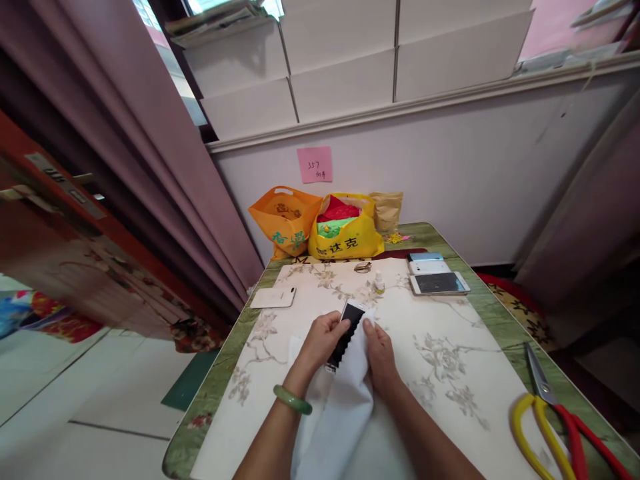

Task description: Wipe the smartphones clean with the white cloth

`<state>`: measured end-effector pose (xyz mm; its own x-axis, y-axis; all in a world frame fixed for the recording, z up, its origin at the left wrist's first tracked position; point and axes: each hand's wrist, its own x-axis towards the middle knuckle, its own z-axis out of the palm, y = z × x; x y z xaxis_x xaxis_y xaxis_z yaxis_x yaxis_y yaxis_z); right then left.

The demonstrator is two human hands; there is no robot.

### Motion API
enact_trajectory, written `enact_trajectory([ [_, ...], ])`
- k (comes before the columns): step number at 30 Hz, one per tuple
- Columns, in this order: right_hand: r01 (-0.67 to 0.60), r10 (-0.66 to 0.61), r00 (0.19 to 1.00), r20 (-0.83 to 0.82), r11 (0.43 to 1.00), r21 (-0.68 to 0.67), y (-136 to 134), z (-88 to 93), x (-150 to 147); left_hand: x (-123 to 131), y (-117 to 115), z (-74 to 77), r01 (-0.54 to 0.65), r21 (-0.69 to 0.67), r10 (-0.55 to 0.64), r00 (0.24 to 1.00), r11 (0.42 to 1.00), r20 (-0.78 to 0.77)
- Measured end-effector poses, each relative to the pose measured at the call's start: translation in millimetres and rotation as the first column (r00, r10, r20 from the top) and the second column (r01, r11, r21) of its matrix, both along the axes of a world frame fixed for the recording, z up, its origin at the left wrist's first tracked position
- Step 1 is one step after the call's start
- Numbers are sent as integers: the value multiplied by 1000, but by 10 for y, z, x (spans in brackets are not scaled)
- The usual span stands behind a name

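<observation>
Two hands (325,339) are showing, with one cloth (343,417), one held phone (345,345), one left-side phone (274,297), seemingly three right-side phones (440,284), two carrier bags (371,237), one bottle (379,283), one pair of scissors (546,392).

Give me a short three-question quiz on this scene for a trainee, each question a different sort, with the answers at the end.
1. True or false: the green bangle is on the left arm.

2. Which has one yellow and one red handle?
A. the orange bag
B. the scissors
C. the small bottle

3. Fill in: the left hand holds a phone, while the right hand holds a white ____.

Key: 1. True. 2. B. 3. Cloth.
</observation>
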<state>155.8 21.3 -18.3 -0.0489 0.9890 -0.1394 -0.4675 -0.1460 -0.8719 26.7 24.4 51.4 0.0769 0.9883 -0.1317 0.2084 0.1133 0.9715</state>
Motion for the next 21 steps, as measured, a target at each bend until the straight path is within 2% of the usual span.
enact_trajectory([
  [2, 53, -54, 998, -36, 998, -36, 15, -14, -4, 0, -40, 35, 79, -7, -79, 997, 997, -9],
  [4, 110, -111, 993, -27, 993, -47, 27, -20, -5, 16, -62, 48, 95, 11, -95, 995, 995, -35],
  [8, 72, -72, 997, 10, 997, -14, 21, 0, 3, 95, -44, -5, -71, 103, 79, 994, 992, -73],
  [11, 4, -7, 998, 69, 999, 49, -13, 16, 1, 159, 29, -63, -210, 175, 218, 976, 962, -24],
  [14, -69, 51, 989, 138, 989, 128, -48, 21, -14, 200, 140, -96, -383, 232, 381, 923, 894, 56],
  [17, -99, 68, 982, 178, 981, 168, -59, 28, -25, 234, 231, -123, -553, 269, 539, 832, 788, 133],
  [21, -68, 47, 987, 154, 988, 138, -49, 39, -26, 314, 239, -187, -693, 283, 644, 721, 663, 258],
])
